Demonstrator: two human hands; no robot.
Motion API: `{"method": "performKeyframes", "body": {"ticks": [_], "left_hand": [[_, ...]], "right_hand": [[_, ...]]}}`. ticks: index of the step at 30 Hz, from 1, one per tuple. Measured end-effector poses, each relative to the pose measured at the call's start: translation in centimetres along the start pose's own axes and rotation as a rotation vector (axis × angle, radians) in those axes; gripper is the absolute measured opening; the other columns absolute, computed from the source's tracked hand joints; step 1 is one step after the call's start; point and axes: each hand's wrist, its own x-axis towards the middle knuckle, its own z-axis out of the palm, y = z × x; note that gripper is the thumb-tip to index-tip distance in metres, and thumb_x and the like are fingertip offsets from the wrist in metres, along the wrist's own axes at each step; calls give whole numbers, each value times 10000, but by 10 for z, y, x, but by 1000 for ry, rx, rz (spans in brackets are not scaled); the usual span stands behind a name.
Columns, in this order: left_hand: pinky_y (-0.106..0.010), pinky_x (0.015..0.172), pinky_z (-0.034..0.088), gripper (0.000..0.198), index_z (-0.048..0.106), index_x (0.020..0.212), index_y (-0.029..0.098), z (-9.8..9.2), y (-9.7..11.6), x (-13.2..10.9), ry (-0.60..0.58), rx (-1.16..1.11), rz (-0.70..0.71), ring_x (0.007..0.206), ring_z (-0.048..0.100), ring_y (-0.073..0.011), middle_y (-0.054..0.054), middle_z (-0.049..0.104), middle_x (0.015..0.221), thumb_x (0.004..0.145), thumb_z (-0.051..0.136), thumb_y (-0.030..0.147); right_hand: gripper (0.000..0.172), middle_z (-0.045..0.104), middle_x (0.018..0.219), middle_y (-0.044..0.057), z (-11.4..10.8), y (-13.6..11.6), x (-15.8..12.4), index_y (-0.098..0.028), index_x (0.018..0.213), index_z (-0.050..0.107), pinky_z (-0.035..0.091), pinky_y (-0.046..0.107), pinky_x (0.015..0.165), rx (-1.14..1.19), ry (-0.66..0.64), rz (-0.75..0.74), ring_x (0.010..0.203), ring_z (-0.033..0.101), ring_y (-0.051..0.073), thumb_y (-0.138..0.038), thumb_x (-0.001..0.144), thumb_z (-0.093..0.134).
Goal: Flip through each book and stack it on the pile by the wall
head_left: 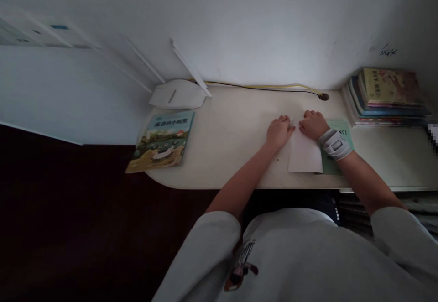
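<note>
Head view: a white paper sheet is lying on the desk, long axis running 12 to 6 o'clock. The right grip is resting nearest its top edge, the left grip at its 10 o'clock; whether either is clamping cannot be told.

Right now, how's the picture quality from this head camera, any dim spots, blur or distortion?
Head view: dim overall, the dark floor sinking nearly to black at lower left; the wide lens enlarges the pale grey sweatshirt at the bottom; a pixelated white patch mars the right edge; the white paper sheet looks fairly sharp.
</note>
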Motion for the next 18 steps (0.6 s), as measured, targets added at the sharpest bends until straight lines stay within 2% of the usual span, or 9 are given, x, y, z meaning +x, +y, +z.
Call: {"method": "performKeyframes", "body": {"ticks": [4, 6, 8, 14, 18], "left_hand": [[-329, 906, 442, 281, 681, 982, 153, 3, 2, 9, 12, 39, -65, 1065, 607, -218, -118, 677, 1105, 935, 417, 238], [-341, 837, 460, 296, 688, 952, 150, 4, 2, 14, 19, 61, -98, 952, 640, -223, -128, 691, 1028, 932, 401, 217], [-351, 831, 452, 299, 684, 961, 144, 4, 2, 18, 33, 83, -111, 906, 641, -220, -135, 688, 1008, 925, 391, 191], [-389, 909, 408, 320, 647, 1036, 114, -1, -1, 20, 96, 118, -108, 1069, 561, -255, -153, 636, 1103, 928, 350, 157], [-377, 894, 420, 328, 633, 1060, 145, -2, -3, 18, 115, 122, -146, 1076, 542, -248, -129, 622, 1112, 940, 329, 174]], "right_hand": [[342, 563, 1211, 169, 0, 1, 0, -138, 1057, 693, 336, 389, 892, 7, -11, 4, 1101, 495, 280, -300, 914, 428], [349, 559, 1216, 171, 0, 2, 0, -141, 1066, 690, 337, 392, 896, 10, -22, 3, 1106, 493, 279, -305, 916, 420], [354, 560, 1216, 173, -1, 2, -1, -145, 1073, 688, 340, 392, 898, 13, -31, -3, 1107, 496, 279, -306, 917, 414], [360, 566, 1205, 186, -1, 8, -4, -148, 1061, 702, 372, 423, 894, 43, -14, -51, 1107, 509, 307, -306, 899, 422], [340, 580, 1171, 172, -1, 13, -2, -175, 1018, 726, 409, 416, 862, 71, -35, -103, 1078, 527, 311, -313, 872, 452]]}}
